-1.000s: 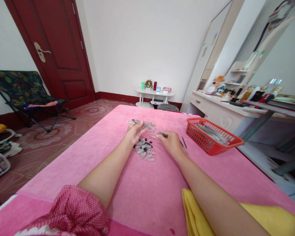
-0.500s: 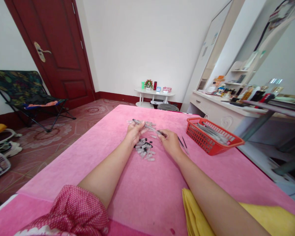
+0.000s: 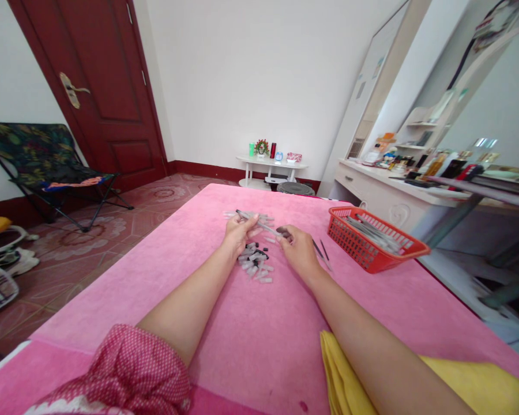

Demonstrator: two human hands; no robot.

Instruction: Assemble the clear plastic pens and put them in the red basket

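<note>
A slim translucent pen [image 3: 266, 227] with a dark end spans the gap between my two hands, over the pink cloth [image 3: 259, 328]. My left hand [image 3: 239, 229] is closed around its left part, thumb on top. The fingers of my right hand [image 3: 296, 245] pinch its right end; whether a small cap or plug is there too, I cannot make out. Just below the hands lies a pile of clear pen caps and small black pieces [image 3: 255, 262]. Behind my left hand more clear pieces [image 3: 266, 218] are partly hidden. Two thin dark pen parts [image 3: 322, 252] lie right of my right hand.
A red plastic basket [image 3: 378, 262] with several slim pen parts [image 3: 374, 235] stands at the table's right side. Folded yellow cloth [image 3: 346, 374] lies under my right forearm. Beyond are a low white table [image 3: 242, 158], a dressing table [image 3: 384, 190] and a folding chair [image 3: 56, 155].
My left hand and the pen's left end have shifted very slightly to the right. My right hand keeps its pinch at the other end; the rest looks the same.
</note>
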